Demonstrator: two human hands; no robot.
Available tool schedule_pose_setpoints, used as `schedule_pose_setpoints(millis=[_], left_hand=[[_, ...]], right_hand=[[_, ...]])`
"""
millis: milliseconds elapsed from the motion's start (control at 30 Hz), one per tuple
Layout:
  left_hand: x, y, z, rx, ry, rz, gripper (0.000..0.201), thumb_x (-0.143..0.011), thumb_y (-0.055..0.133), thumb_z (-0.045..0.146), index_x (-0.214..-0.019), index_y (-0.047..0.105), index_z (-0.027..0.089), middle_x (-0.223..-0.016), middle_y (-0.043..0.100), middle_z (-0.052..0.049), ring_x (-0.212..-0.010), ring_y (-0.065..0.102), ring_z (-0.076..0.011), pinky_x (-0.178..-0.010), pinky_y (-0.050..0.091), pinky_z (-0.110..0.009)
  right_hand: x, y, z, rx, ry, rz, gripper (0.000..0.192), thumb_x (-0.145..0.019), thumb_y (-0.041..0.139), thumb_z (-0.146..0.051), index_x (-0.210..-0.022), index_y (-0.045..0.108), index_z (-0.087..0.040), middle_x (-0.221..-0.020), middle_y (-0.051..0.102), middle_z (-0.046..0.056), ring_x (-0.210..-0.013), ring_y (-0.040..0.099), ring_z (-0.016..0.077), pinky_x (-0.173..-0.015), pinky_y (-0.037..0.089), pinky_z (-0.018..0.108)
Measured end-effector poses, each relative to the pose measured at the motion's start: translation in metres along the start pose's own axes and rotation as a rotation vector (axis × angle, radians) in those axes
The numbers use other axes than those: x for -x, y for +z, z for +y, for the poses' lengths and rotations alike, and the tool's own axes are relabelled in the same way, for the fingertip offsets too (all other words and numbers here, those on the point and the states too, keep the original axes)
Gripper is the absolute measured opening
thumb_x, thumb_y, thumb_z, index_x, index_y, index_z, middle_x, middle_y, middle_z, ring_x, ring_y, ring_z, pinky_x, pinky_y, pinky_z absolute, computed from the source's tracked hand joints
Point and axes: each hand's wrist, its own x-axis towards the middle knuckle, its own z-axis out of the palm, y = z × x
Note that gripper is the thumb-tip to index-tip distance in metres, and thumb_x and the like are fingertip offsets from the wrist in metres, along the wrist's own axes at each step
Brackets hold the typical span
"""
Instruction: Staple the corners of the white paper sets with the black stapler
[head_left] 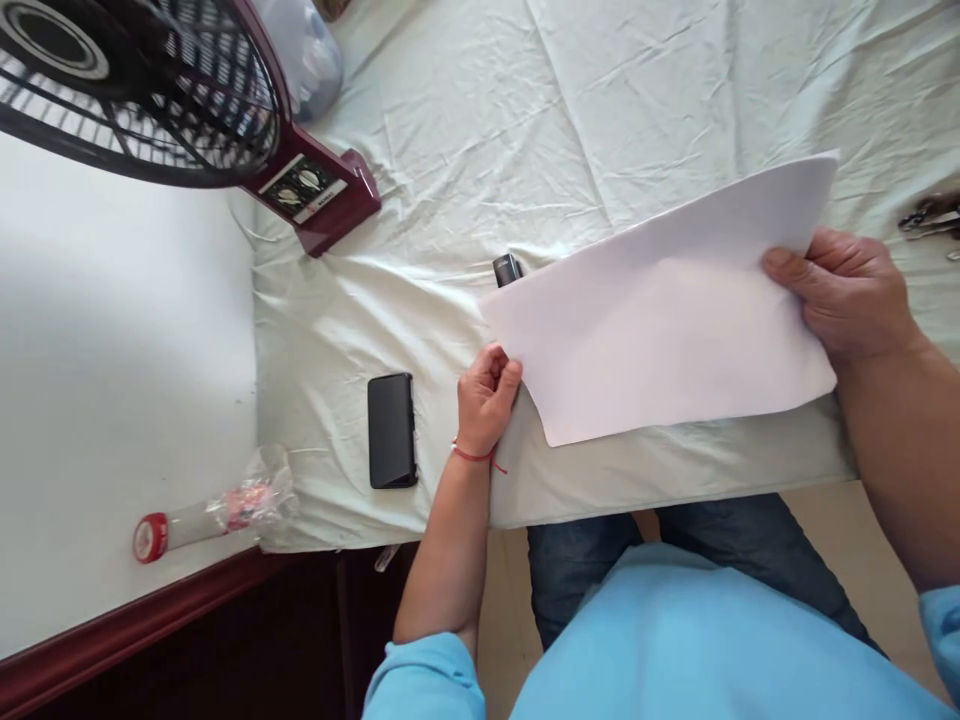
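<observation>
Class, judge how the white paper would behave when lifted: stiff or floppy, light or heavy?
The white paper probably flexes readily: its long edges curve while the right hand grips one end. It is likely light for its size, as its edge looks thin.

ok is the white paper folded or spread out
Spread out: the white paper shows one broad, bowed face between the left hand and right hand.

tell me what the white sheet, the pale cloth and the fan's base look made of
White sheet: likely paper, matte, with thin edges and a gentle bend.
Pale cloth: apparently fabric, dull, with many soft creases; fibre unclear.
Fan's base: probably hard plastic, fairly glossy, with smooth maroon faces.
</observation>
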Motion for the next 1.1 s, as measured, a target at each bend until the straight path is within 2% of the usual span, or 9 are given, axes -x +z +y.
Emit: schedule_pose_setpoints(millis=[133, 367, 433, 600, 700, 833, 933, 1033, 1100], left_hand=[[0.004, 0.000, -0.010, -0.060, 0.017, 0.021, 0.061, -0.087, 0.085, 0.070, -0.068, 0.056, 0.019, -0.063, 0.045, 0.005, -0.063, 0.037, -0.0096, -0.060, 0.031, -0.027], [0.001, -0.006, -0.003, -0.140, 0.069, 0.080, 0.075, -0.088, 0.074, 0.083, -0.059, 0.046, 0.020, -0.058, 0.035, 0.004, -0.061, 0.029, -0.0100, -0.058, 0.024, -0.031], [0.001, -0.004, -0.003, -0.096, 0.069, 0.056, 0.073, -0.087, 0.076, 0.082, -0.061, 0.048, 0.020, -0.058, 0.036, 0.004, -0.060, 0.029, -0.0100, -0.057, 0.025, -0.030], [-0.001, -0.006, -0.008, 0.062, 0.028, -0.048, 0.057, -0.082, 0.090, 0.068, -0.073, 0.061, 0.021, -0.067, 0.048, 0.004, -0.063, 0.039, -0.0102, -0.060, 0.033, -0.028], [-0.002, -0.009, -0.010, 0.016, 0.030, -0.009, 0.061, -0.082, 0.091, 0.067, -0.069, 0.054, 0.021, -0.064, 0.042, 0.005, -0.061, 0.035, -0.0097, -0.059, 0.028, -0.028], [-0.004, -0.009, -0.010, -0.015, 0.041, 0.066, 0.069, -0.080, 0.088, 0.074, -0.066, 0.048, 0.021, -0.064, 0.040, 0.005, -0.063, 0.033, -0.0103, -0.060, 0.027, -0.029], [-0.005, -0.008, -0.010, -0.020, 0.060, 0.118, 0.066, -0.085, 0.082, 0.078, -0.069, 0.053, 0.021, -0.067, 0.044, 0.004, -0.065, 0.035, -0.0113, -0.062, 0.031, -0.030], [-0.007, -0.008, -0.010, -0.041, 0.066, 0.116, 0.061, -0.090, 0.079, 0.075, -0.072, 0.058, 0.021, -0.069, 0.049, 0.003, -0.066, 0.039, -0.0116, -0.062, 0.035, -0.029], [-0.008, -0.008, -0.011, -0.033, 0.074, 0.102, 0.058, -0.090, 0.080, 0.073, -0.075, 0.061, 0.020, -0.069, 0.053, 0.003, -0.065, 0.042, -0.0109, -0.062, 0.036, -0.027]], right_hand=[[-0.002, -0.001, 0.009, 0.010, 0.022, -0.045, 0.047, -0.076, 0.079, -0.055, -0.111, 0.072, -0.025, -0.099, 0.067, 0.003, -0.074, 0.062, 0.0089, -0.070, 0.055, 0.021], [-0.005, -0.002, 0.014, 0.142, -0.043, -0.084, 0.046, -0.080, 0.075, -0.056, -0.110, 0.069, -0.021, -0.103, 0.065, 0.004, -0.078, 0.059, 0.0094, -0.072, 0.052, 0.021], [-0.006, -0.001, 0.014, 0.142, -0.073, -0.073, 0.045, -0.081, 0.074, -0.054, -0.111, 0.069, -0.022, -0.103, 0.064, 0.003, -0.079, 0.058, 0.0092, -0.074, 0.052, 0.022], [-0.008, 0.000, 0.014, 0.113, -0.145, -0.046, 0.044, -0.085, 0.072, -0.050, -0.119, 0.067, -0.023, -0.114, 0.064, 0.004, -0.088, 0.060, 0.0095, -0.084, 0.052, 0.024], [-0.008, 0.000, 0.014, 0.136, -0.159, -0.028, 0.041, -0.087, 0.071, -0.051, -0.115, 0.065, -0.022, -0.107, 0.063, 0.002, -0.082, 0.056, 0.0066, -0.076, 0.048, 0.021], [-0.007, -0.002, 0.011, 0.361, -0.176, 0.007, 0.045, -0.089, 0.064, -0.060, -0.102, 0.062, -0.017, -0.088, 0.056, 0.002, -0.069, 0.043, 0.0043, -0.060, 0.035, 0.019], [-0.006, -0.004, 0.007, 0.391, -0.167, -0.052, 0.050, -0.090, 0.060, -0.063, -0.106, 0.063, -0.016, -0.093, 0.058, 0.005, -0.074, 0.047, 0.0062, -0.064, 0.037, 0.020], [-0.006, -0.005, 0.004, 0.285, -0.140, -0.091, 0.052, -0.090, 0.062, -0.062, -0.116, 0.063, -0.017, -0.103, 0.060, 0.006, -0.080, 0.053, 0.0077, -0.071, 0.043, 0.021], [-0.006, -0.005, 0.004, 0.306, -0.136, -0.084, 0.052, -0.090, 0.062, -0.062, -0.114, 0.063, -0.017, -0.100, 0.060, 0.005, -0.078, 0.052, 0.0073, -0.069, 0.042, 0.021]])
